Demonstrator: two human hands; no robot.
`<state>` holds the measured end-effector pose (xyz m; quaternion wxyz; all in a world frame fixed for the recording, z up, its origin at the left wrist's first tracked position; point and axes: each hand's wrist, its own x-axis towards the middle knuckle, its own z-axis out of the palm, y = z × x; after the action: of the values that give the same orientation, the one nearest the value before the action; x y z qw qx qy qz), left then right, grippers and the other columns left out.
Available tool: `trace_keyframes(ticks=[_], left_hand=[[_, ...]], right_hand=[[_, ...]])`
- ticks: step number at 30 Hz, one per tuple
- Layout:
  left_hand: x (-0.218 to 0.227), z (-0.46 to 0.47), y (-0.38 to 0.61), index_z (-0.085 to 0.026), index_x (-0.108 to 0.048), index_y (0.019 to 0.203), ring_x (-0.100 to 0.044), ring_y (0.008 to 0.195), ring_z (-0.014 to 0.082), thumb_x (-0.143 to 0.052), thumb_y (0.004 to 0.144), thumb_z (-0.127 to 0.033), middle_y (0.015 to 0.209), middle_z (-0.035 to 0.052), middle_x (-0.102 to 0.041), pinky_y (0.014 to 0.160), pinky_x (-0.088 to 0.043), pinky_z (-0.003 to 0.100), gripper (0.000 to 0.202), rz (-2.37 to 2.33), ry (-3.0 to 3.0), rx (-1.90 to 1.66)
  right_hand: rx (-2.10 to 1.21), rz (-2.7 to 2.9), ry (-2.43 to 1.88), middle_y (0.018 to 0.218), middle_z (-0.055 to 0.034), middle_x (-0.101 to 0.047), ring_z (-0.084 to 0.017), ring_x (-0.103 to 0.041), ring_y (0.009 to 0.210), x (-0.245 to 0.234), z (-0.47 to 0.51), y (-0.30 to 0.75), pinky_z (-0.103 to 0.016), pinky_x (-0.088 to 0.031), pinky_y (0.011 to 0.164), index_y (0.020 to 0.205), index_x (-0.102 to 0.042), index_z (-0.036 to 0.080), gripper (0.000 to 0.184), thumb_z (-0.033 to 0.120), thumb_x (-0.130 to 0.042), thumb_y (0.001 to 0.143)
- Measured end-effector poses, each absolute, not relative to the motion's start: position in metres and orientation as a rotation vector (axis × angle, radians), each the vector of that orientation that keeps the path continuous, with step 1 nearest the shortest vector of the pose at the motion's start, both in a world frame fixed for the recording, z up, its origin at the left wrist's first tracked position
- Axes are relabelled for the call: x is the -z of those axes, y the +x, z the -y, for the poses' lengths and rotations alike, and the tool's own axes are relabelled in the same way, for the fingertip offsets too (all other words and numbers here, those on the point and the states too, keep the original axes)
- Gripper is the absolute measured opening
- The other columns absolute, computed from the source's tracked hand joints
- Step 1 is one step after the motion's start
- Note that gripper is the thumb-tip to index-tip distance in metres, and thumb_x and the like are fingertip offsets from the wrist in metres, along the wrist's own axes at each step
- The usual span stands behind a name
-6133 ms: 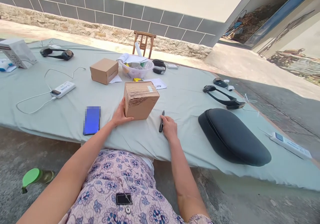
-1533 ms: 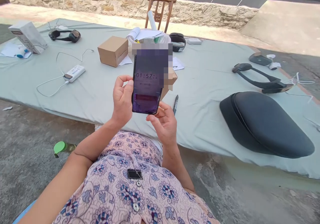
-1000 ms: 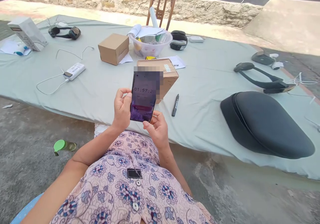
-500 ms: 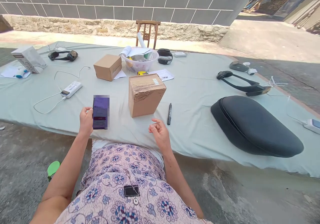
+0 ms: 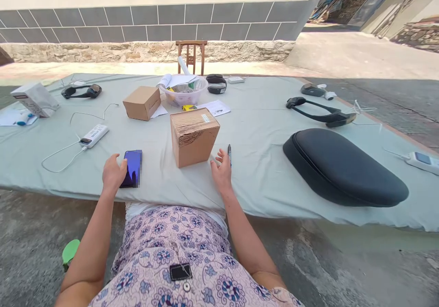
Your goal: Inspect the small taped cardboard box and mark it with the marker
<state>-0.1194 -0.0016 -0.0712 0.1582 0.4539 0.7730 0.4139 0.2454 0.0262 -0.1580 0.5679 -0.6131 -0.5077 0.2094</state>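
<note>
– Phone (image 5: 133, 166), where is it lying?
– Flat on the desk (image 5: 260, 115), at 8 o'clock from the taped box (image 5: 194, 135), its near end close to the desk's front edge. A bare strip of cloth separates it from the box.
– And the left hand (image 5: 114, 174)?
– Against the phone's left edge, fingers curled over it; whether they grip or merely rest, I cannot tell.
– Right hand (image 5: 222, 172)?
– Released, fingers spread, holding nothing, at 5 o'clock from the box, just beside its corner. The pen (image 5: 229, 152) lies right at the fingertips.
– Any open room?
– Yes: wide bare cloth at 3 o'clock, between pen and black case (image 5: 343, 167). At 10 o'clock sits a power bank (image 5: 93, 135) with its cable.
</note>
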Motion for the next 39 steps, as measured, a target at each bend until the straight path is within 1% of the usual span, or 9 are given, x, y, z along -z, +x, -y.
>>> trace_keyframes(ticks=[2, 5, 7, 10, 13, 18, 21, 29, 39], left_hand=[[0.058, 0.002, -0.104, -0.018, -0.058, 0.126, -0.052, 0.129, 0.0366, -0.063, 0.08, -0.037, 0.137, 0.0199, -0.057, 0.109, -0.039, 0.049, 0.051, -2.118, 1.506, -1.192], [0.038, -0.001, -0.07, -0.023, -0.043, 0.146, -0.048, 0.136, 0.034, -0.063, 0.084, -0.047, 0.152, 0.0169, -0.044, 0.111, -0.041, 0.05, 0.07, -1.81, 1.771, -1.217], [0.026, -0.008, -0.044, -0.025, -0.037, 0.151, -0.034, 0.147, 0.0345, -0.064, 0.085, -0.053, 0.159, 0.0167, -0.036, 0.115, -0.037, 0.052, 0.077, -1.625, 1.98, -1.206], [0.016, -0.024, -0.009, -0.028, -0.033, 0.154, -0.012, 0.156, 0.0376, -0.066, 0.082, -0.063, 0.168, 0.0168, -0.013, 0.119, -0.028, 0.058, 0.086, -1.435, 2.186, -1.215], [0.019, -0.044, 0.017, -0.03, -0.033, 0.153, -0.005, 0.157, 0.0388, -0.068, 0.078, -0.068, 0.169, 0.0149, -0.002, 0.12, -0.026, 0.058, 0.091, -1.319, 2.228, -1.229], [0.04, -0.064, 0.033, -0.024, -0.051, 0.138, -0.02, 0.155, 0.0312, -0.058, 0.092, -0.054, 0.169, 0.0157, -0.013, 0.119, -0.035, 0.046, 0.056, -1.223, 2.162, -1.326], [0.048, -0.07, 0.031, -0.024, -0.054, 0.132, -0.025, 0.154, 0.0281, -0.055, 0.095, -0.049, 0.167, 0.015, -0.02, 0.119, -0.035, 0.045, 0.045, -1.194, 2.158, -1.412], [0.055, -0.071, 0.026, -0.024, -0.056, 0.132, -0.025, 0.154, 0.0275, -0.05, 0.097, -0.05, 0.167, 0.0136, -0.022, 0.12, -0.034, 0.044, 0.043, -1.087, 2.1, -1.486], [0.074, -0.057, -0.001, -0.024, -0.056, 0.131, -0.019, 0.156, 0.0279, -0.058, 0.091, -0.059, 0.167, 0.0134, -0.024, 0.124, -0.027, 0.043, 0.054, -1.022, 1.769, -1.7]], right_hand=[[-0.454, 1.242, -1.441, 0.132, -0.0182, -0.058, -0.024, -0.062, 0.11, 0.165, -0.032, 0.242, -0.035, -0.058, 0.075, 0.142, -0.045, 0.019, 0.062, 0.034, -0.052, 0.083], [-0.424, 1.353, -1.425, 0.141, -0.019, -0.054, -0.027, -0.057, 0.123, 0.173, -0.034, 0.236, -0.043, -0.057, 0.089, 0.149, -0.037, 0.017, 0.068, 0.03, -0.05, 0.083], [-0.425, 1.417, -1.432, 0.146, -0.0192, -0.051, -0.029, -0.052, 0.132, 0.176, -0.033, 0.234, -0.048, -0.052, 0.101, 0.151, -0.033, 0.016, 0.071, 0.029, -0.049, 0.082], [-0.447, 1.471, -1.472, 0.145, -0.0192, -0.053, -0.029, -0.051, 0.135, 0.177, -0.03, 0.233, -0.051, -0.045, 0.111, 0.152, -0.031, 0.013, 0.074, 0.027, -0.05, 0.082], [-0.448, 1.509, -1.483, 0.138, -0.0183, -0.059, -0.029, -0.056, 0.13, 0.177, -0.028, 0.233, -0.051, -0.045, 0.11, 0.151, -0.034, 0.013, 0.072, 0.027, -0.051, 0.082], [-0.423, 1.495, -1.456, 0.128, -0.0168, -0.065, -0.028, -0.062, 0.115, 0.176, -0.027, 0.231, -0.05, -0.049, 0.104, 0.141, -0.045, 0.013, 0.062, 0.026, -0.05, 0.081], [-0.438, 1.46, -1.438, 0.119, -0.0141, -0.068, -0.025, -0.064, 0.101, 0.176, -0.026, 0.23, -0.048, -0.052, 0.097, 0.133, -0.051, 0.016, 0.053, 0.028, -0.053, 0.081], [-0.458, 1.411, -1.416, 0.11, -0.0106, -0.067, -0.021, -0.063, 0.086, 0.171, -0.022, 0.23, -0.043, -0.054, 0.086, 0.117, -0.058, 0.019, 0.037, 0.038, -0.057, 0.085], [-0.422, 1.268, -1.215, 0.109, -0.0093, -0.062, -0.017, -0.064, 0.087, 0.157, -0.01, 0.23, -0.031, -0.056, 0.07, 0.114, -0.066, 0.02, 0.034, 0.043, -0.051, 0.094]])
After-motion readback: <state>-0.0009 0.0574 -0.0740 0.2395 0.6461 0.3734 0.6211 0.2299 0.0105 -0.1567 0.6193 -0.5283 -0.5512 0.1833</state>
